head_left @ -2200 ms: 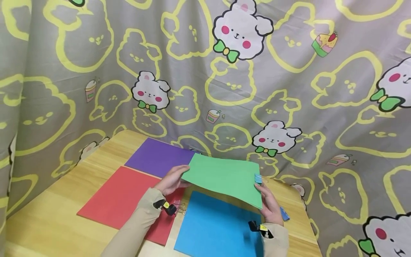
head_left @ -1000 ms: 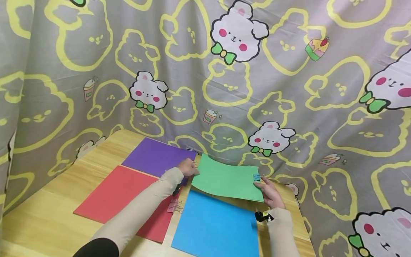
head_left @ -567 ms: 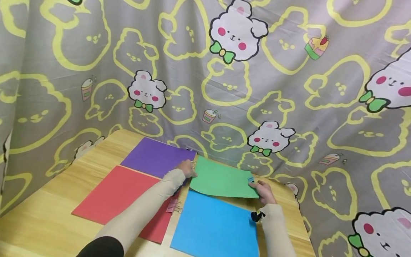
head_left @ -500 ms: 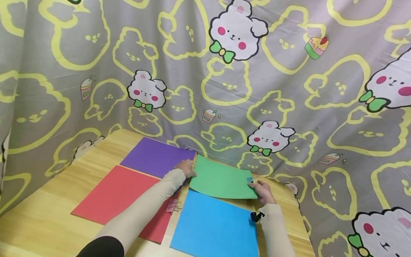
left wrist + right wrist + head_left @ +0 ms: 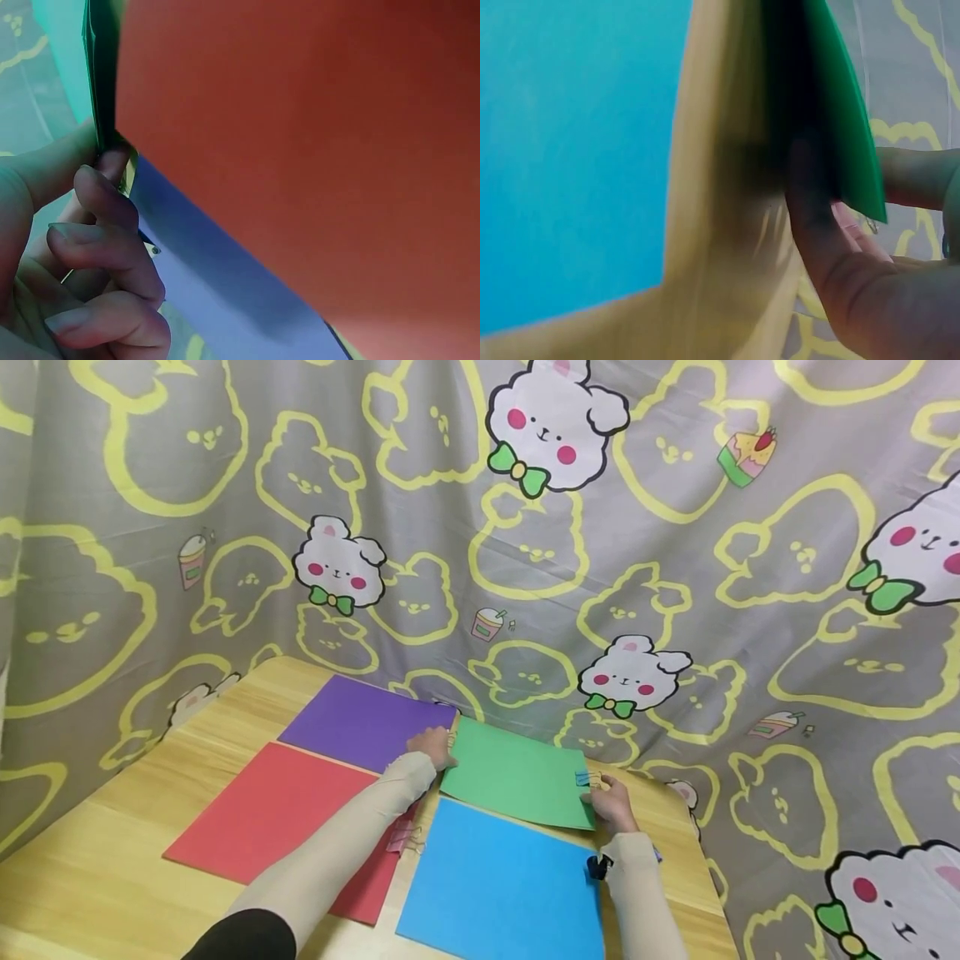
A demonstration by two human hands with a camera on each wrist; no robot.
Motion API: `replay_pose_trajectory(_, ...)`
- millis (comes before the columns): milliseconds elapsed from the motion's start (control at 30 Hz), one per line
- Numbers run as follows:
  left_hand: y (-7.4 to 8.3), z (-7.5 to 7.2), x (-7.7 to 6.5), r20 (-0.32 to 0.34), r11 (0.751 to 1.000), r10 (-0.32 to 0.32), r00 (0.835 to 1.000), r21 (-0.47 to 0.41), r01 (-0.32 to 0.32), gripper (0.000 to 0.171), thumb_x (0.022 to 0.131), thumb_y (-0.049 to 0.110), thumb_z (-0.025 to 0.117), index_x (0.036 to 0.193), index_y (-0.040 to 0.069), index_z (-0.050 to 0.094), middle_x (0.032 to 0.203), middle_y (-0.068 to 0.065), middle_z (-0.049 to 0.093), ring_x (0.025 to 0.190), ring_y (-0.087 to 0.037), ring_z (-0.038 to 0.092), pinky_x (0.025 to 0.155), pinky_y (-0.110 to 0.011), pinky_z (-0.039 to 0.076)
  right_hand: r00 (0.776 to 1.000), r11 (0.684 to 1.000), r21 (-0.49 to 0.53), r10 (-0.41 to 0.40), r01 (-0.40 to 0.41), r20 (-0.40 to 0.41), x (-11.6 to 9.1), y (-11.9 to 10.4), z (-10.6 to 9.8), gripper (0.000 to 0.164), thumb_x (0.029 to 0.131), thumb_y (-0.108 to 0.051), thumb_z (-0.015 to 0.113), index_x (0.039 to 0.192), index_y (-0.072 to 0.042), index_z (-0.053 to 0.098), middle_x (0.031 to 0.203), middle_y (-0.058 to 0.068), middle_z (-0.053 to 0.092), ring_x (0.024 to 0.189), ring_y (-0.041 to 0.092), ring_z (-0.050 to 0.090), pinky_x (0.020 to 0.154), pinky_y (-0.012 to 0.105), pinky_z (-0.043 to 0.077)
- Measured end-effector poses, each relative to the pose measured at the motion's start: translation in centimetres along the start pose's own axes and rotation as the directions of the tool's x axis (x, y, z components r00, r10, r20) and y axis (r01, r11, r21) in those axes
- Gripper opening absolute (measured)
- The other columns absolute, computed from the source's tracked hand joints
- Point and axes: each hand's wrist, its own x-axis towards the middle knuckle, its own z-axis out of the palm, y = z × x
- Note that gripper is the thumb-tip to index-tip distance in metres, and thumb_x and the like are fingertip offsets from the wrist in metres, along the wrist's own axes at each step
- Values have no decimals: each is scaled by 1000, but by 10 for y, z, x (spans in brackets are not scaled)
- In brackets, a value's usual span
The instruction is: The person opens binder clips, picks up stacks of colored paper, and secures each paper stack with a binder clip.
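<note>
A green stack of paper [image 5: 517, 772] lies low over the far part of the table, its near edge slightly bowed. My left hand [image 5: 431, 747] pinches its left edge; in the left wrist view thumb and fingertips meet on the thin layered edge, the other fingers [image 5: 112, 255] curled. At the opposite side, my right hand [image 5: 615, 804] grips the right edge beside a light-blue binder clip [image 5: 581, 778]. The right wrist view shows the green corner [image 5: 855, 172] between thumb and fingers, raised from the wood.
Flat on the table [image 5: 135, 810] are purple paper [image 5: 360, 718], red paper [image 5: 262, 810] under my left forearm, and blue paper [image 5: 495, 877] in front. A pink binder clip [image 5: 403, 837] sits on the red paper's right edge. A darker blue thing [image 5: 657, 855] is partly hidden behind my right wrist. Patterned curtain [image 5: 450, 527] surrounds the table.
The green stack has come down towards the table and flattened. My left hand has shifted to the far part of its left edge; my right hand has lowered and moved slightly left with it.
</note>
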Motion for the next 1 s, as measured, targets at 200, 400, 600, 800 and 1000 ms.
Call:
replay_pose_trajectory(200,0,1,1,-6,1000,4,1000,10,-4,32,77,36,84,84,12,64,81,-3,64,80,-26,63,81,-50,53,999,995,-100,-15,11,-36,-3,-3,-1,75,91,-2,61,154,3,19,140,34,42,95,28,58,66,28,51)
replay_pose_trajectory(400,-1,4,1,-5,1000,13,1000,6,-13,31,77,35,84,80,12,63,75,-2,62,72,-23,60,74,-47,53,999,991,-136,-22,18,-24,-7,-5,-2,75,90,-1,61,154,3,20,142,34,40,115,39,54,78,35,54)
replay_pose_trajectory(600,-4,5,3,-1,1000,6,1000,7,-6,31,77,34,84,81,12,63,77,-3,62,72,-23,60,77,-48,53,998,979,-198,-55,53,-3,-15,-9,-5,75,90,-3,62,153,6,20,137,34,43,106,40,60,80,41,57)
replay_pose_trajectory(800,-13,3,5,-1,999,38,999,-4,-38,33,79,33,83,68,14,59,67,-1,58,66,-21,57,72,-46,51,995,946,-307,-94,103,44,-23,-12,-12,72,93,-8,59,151,10,19,102,26,62,70,25,66,67,38,59)
replay_pose_trajectory(1000,-17,-19,1,37,991,126,991,-59,-124,46,86,30,75,51,18,47,49,5,39,49,-13,36,55,-34,38,977,903,-374,-203,211,63,-36,-26,-41,61,97,-13,55,146,14,30,112,32,65,89,37,69,73,42,59)
